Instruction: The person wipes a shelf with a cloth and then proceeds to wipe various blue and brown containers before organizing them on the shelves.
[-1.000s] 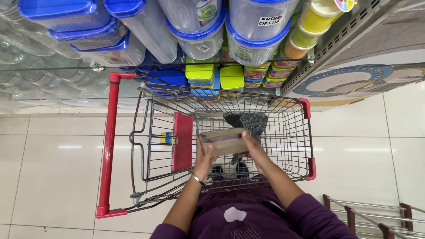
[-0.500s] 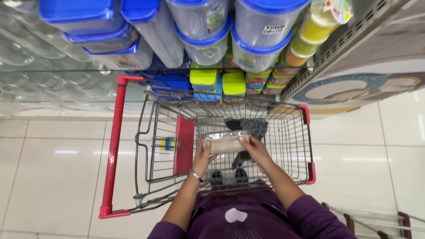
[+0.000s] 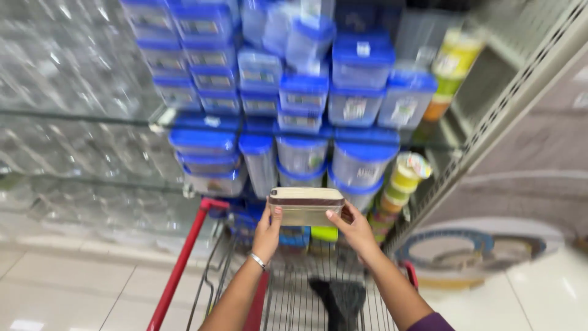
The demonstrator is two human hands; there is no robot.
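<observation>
We record both of our hands raised in front of the shelving, holding one item between them. The item is a rectangular container (image 3: 306,206), clear-bodied with a pale lid edged by a dark band, held level above the cart and just in front of the lower shelf stock. Our left hand (image 3: 268,232) grips its left end, thumb up against the side and fingers closed beneath it; a thin metal bracelet (image 3: 258,261) sits on that wrist. Our right hand (image 3: 354,229) clasps the right end, thumb on the near face, remaining fingers wrapped behind (their tips are hidden by the container). Neither hand is empty or slack.

Below the hands stands a red-framed wire shopping cart (image 3: 184,263). Inside its basket lies a dark object (image 3: 339,300), too blurred to identify. A purple sleeve (image 3: 432,322) shows at the lower right.

Behind the held item, glass shelves carry stacked clear tubs with blue lids (image 3: 361,162), in round and square forms. To their right stands a column of yellow-lidded jars (image 3: 406,178). Left of the blue-lidded stock, the shelves hold clear glassware (image 3: 73,79), indistinct through motion blur. The floor is pale tile (image 3: 73,288).
</observation>
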